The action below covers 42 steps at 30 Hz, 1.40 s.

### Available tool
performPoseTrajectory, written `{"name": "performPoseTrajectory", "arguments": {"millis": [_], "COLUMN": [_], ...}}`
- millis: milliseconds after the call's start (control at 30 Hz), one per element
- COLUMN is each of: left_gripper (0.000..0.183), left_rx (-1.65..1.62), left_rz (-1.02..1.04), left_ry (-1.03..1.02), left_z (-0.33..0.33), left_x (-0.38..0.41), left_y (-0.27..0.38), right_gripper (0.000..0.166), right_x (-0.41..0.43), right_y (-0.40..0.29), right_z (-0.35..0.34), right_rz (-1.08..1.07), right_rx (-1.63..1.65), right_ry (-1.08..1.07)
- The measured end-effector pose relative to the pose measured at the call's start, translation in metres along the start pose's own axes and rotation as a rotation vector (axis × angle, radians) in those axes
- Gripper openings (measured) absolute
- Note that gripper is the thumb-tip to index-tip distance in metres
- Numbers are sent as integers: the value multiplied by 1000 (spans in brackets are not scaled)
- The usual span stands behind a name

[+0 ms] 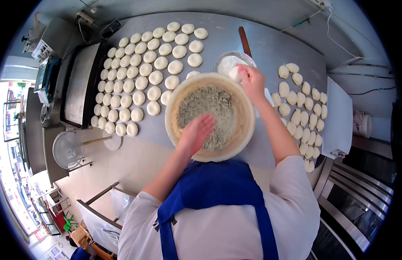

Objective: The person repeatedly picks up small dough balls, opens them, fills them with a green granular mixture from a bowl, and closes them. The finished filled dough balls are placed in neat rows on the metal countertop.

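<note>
A large round tub (171, 130) stands at the near edge of the metal table, holding a crumbly grey-green mixture (204, 100). Over this mixture my left hand (198, 132) is stretched out flat and slightly blurred, with nothing seen in it. My right hand (252, 81) is beyond the tub's far right rim, fingers curled on a white piece of dough (234, 74). Right behind that piece is a shallow bowl of white flour (229, 63), partly hidden by my hand and the tub.
Rows of flattened dough rounds (141, 83) cover the table's left side. Several oblong dough pieces (301, 99) lie at the right. A wooden rolling pin (244, 40) lies behind the flour bowl. Farther left are a dark-rimmed baking tray (82, 84) and a fan (67, 150).
</note>
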State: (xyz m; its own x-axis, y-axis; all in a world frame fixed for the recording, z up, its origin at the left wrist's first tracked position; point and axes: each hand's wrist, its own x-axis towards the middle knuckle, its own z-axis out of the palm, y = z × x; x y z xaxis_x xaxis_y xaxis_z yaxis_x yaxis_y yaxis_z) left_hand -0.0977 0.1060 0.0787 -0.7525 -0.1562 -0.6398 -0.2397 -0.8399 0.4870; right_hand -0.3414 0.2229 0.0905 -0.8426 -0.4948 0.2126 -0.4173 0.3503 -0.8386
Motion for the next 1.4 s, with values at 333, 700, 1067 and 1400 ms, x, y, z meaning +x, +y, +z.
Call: {"name": "performPoseTrajectory", "arguments": {"millis": [333, 700, 1067, 1400], "left_gripper": [39, 47, 46, 71], "left_rx": [-230, -320, -210, 1729], "left_rz": [82, 25, 184, 839], "left_ry": [-157, -115, 80, 452], "left_z": [22, -15, -50, -208], "left_x": [8, -22, -44, -29], "left_y": [10, 37, 49, 63], "right_gripper": [24, 36, 26, 15], "right_x": [-116, -133, -135, -138], "right_y": [-85, -109, -125, -71], "right_z": [70, 128, 179, 133], "right_rz": [-204, -187, -385, 82], "right_rx": [68, -91, -115, 284], "right_ry": [-29, -119, -90, -13]}}
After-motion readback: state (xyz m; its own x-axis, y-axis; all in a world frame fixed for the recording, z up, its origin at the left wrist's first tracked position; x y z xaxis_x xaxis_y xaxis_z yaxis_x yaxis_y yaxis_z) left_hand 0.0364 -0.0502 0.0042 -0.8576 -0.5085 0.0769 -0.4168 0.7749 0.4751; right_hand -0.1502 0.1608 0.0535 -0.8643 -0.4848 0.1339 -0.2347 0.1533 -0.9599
